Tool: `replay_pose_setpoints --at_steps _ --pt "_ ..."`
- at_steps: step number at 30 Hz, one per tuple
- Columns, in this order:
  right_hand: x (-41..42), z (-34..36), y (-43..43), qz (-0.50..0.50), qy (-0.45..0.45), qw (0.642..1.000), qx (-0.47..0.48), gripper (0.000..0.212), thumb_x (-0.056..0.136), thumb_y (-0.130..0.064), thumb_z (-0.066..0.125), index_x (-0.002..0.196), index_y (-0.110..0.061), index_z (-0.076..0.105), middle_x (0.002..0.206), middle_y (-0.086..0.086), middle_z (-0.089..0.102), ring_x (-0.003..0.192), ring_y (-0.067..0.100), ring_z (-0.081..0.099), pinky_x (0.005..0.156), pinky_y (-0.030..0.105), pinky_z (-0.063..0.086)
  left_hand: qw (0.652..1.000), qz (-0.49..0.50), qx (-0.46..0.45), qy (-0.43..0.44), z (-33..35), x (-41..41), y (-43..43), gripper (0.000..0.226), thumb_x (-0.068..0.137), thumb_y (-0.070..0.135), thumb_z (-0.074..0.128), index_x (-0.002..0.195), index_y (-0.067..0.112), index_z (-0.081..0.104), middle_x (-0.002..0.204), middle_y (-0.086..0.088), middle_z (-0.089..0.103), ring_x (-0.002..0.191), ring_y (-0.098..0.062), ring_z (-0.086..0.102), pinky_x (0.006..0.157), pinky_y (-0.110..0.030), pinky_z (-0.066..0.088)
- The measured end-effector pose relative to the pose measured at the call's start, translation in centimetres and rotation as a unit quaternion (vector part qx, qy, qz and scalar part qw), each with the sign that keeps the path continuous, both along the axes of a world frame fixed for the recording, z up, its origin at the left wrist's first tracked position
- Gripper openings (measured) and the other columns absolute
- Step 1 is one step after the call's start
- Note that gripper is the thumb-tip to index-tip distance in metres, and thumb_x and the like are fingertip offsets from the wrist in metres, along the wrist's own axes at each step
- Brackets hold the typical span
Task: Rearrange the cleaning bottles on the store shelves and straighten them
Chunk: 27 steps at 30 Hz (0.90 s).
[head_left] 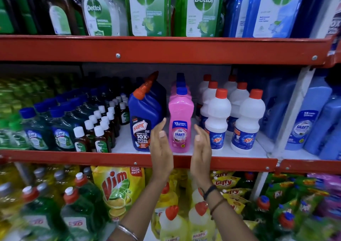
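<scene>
A pink Shakti bottle (180, 122) with a blue cap stands upright at the front of the middle shelf (110, 157), with more pink bottles lined up behind it. My left hand (161, 144) is raised just left of it and my right hand (202, 146) just right of it, palms facing each other, fingers apart, neither touching the bottle. A blue Harpic bottle (144, 119) with a slanted red cap stands to the left. White Rin bottles (217, 119) with red caps stand in two rows to the right.
Small brown Dettol bottles (100, 139) and green Lizol bottles (60, 130) fill the shelf's left part. Blue Shakti bottles (310, 119) stand beyond a white upright at the right. Large Dettol bottles (199, 10) sit above. Vim pouches (118, 189) and dish-liquid bottles crowd the shelf below.
</scene>
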State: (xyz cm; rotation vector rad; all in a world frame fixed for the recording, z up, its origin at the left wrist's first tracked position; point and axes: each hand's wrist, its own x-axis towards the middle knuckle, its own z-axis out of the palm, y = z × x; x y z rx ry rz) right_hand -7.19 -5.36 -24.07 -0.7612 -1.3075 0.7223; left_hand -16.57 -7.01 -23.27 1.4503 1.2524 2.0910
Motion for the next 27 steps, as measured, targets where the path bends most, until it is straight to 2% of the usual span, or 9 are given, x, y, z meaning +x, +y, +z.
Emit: replay_pose_setpoints --at_steps 4,7,10,12,13,16,21,24,27 --pt "-3.5 -0.8 -1.6 0.078 -0.061 0.995 0.026 0.048 0.090 -0.046 0.030 0.133 -0.030 0.045 0.141 -0.010 0.046 0.133 -0.002 0.037 0.109 0.020 0.033 0.993 0.088 0.065 -0.042 0.2 -3.7 -0.3 0.058 0.091 0.072 0.019 0.129 0.039 0.046 0.138 0.006 0.047 0.130 -0.005 0.042 0.104 -0.013 0.034" --pt "-6.3 -0.7 -1.0 0.121 -0.105 0.986 -0.040 0.054 0.085 -0.060 0.024 0.135 -0.041 0.032 0.151 -0.012 0.031 0.140 0.000 0.024 0.119 0.034 0.022 0.995 0.073 -0.011 -0.071 0.2 -7.1 0.7 0.060 0.081 0.084 0.016 0.130 0.057 0.038 0.147 0.000 0.037 0.129 -0.012 0.045 0.105 -0.034 0.045" --pt "-8.0 -0.1 0.3 0.135 -0.079 0.984 -0.084 0.063 0.079 -0.073 0.022 0.134 -0.043 0.026 0.154 -0.010 0.027 0.141 0.004 0.023 0.119 0.041 0.021 0.996 0.042 -0.080 0.005 0.1 -8.7 1.0 0.072 0.073 0.090 0.009 0.137 0.059 0.021 0.154 0.012 0.025 0.135 -0.008 0.038 0.110 -0.033 0.040" --pt "-8.3 0.3 0.8 0.152 -0.054 0.982 -0.097 0.067 0.077 -0.075 0.025 0.135 -0.042 0.028 0.152 -0.010 0.029 0.140 0.004 0.026 0.119 0.041 0.023 0.995 0.024 -0.090 0.037 0.2 -9.0 1.0 0.084 0.071 0.092 0.007 0.144 0.052 0.014 0.145 0.024 0.019 0.126 0.025 0.021 0.108 -0.008 0.023" --pt "-8.3 0.3 1.0 0.162 -0.038 0.980 -0.107 0.069 0.077 -0.074 0.026 0.136 -0.039 0.030 0.152 -0.009 0.031 0.139 0.004 0.028 0.119 0.041 0.024 0.994 0.023 -0.096 0.042 0.1 -9.1 1.0 0.086 0.071 0.091 0.006 0.146 0.049 0.012 0.142 0.025 0.019 0.123 0.030 0.017 0.106 -0.006 0.020" --pt "-7.9 0.5 1.2 0.183 -0.004 0.974 -0.135 0.079 0.074 -0.072 0.031 0.140 -0.029 0.036 0.151 -0.005 0.036 0.138 0.008 0.033 0.118 0.039 0.026 0.992 0.025 -0.116 0.040 0.0 -9.1 1.0 0.071 0.075 0.087 0.004 0.140 0.060 0.011 0.141 0.026 0.018 0.140 -0.006 0.024 0.116 -0.037 0.022" --pt "-7.9 0.7 1.1 0.186 0.003 0.972 -0.142 0.071 0.081 -0.066 0.031 0.140 -0.026 0.035 0.150 -0.005 0.036 0.137 0.009 0.034 0.117 0.037 0.027 0.993 0.028 -0.104 0.043 0.4 -8.7 0.6 0.066 0.070 0.091 0.004 0.131 0.066 0.011 0.144 0.021 0.021 0.135 0.001 0.018 0.112 -0.032 0.020" --pt "-7.8 1.1 1.0 0.188 -0.011 0.972 -0.144 0.063 0.087 -0.059 0.030 0.140 -0.026 0.035 0.150 -0.005 0.037 0.136 0.008 0.035 0.115 0.033 0.030 0.990 0.035 -0.124 0.047 0.3 -8.9 0.4 0.072 0.070 0.091 0.004 0.135 0.062 0.011 0.150 0.014 0.024 0.135 -0.002 0.021 0.115 -0.038 0.023" --pt "-7.4 0.8 0.8 0.160 -0.003 0.979 -0.129 0.038 0.096 -0.044 0.036 0.127 -0.030 0.050 0.133 -0.007 0.055 0.123 0.005 0.049 0.101 0.024 0.044 0.993 0.064 -0.095 0.040 0.5 -8.1 0.2 0.076 0.075 0.088 0.006 0.141 0.053 0.018 0.150 0.005 0.029 0.138 -0.008 0.027 0.113 -0.037 0.026"
